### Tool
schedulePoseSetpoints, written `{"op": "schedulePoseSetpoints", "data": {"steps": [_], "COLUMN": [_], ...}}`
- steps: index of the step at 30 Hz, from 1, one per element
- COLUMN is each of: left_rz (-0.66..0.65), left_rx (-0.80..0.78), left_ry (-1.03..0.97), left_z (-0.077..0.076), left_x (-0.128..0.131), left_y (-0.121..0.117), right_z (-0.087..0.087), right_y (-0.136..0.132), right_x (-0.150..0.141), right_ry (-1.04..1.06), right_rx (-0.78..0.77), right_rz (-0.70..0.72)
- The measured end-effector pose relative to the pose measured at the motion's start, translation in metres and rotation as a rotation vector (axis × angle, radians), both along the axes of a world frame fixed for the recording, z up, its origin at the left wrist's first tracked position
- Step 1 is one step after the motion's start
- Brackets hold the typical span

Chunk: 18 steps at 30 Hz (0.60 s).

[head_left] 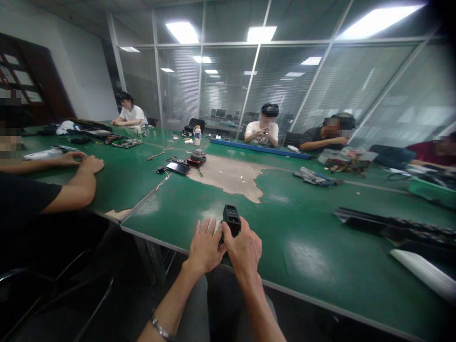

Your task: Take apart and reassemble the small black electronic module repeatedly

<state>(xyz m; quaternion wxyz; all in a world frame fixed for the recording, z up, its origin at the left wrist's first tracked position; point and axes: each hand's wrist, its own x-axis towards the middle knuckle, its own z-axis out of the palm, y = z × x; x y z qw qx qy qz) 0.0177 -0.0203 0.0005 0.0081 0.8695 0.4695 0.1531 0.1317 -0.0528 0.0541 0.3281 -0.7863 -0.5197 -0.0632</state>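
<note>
A black rectangular block [232, 219] with recessed openings on its upper face stands near the front edge of the green table [160, 218]. It might be a socket unit, but I cannot make out its exact kind. My right hand [245, 244] grips the block, with the thumb on its near left side and the fingers round its right side. Just left of it, my left hand [206, 244] lies palm down with its fingers stretched out over the tabletop. Its thumb points toward the block; whether it touches is unclear.
Beyond the hands lies a bare tan patch [228, 175] with a black-and-orange device [197, 157] and a dark flat panel [178, 167]. Dark strips [392, 223] and a white bar [423, 273] lie right. A bottle [197, 135] stands farther back. Co-workers sit around, one close at left [74, 185].
</note>
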Motion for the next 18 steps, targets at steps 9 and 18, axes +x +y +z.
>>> {"op": "schedulePoseSetpoints", "data": {"steps": [9,18], "left_rz": [-0.009,-0.017], "left_rx": [-0.032,-0.036], "left_ry": [0.022,0.036], "left_z": [0.007,0.007], "left_x": [-0.002,-0.002], "left_y": [-0.002,-0.001], "right_z": [-0.013,-0.017], "right_y": [-0.006,-0.006], "right_x": [-0.005,-0.003], "right_ry": [-0.052,-0.065], "right_rx": [-0.01,0.003], "right_rz": [-0.004,0.01]}}
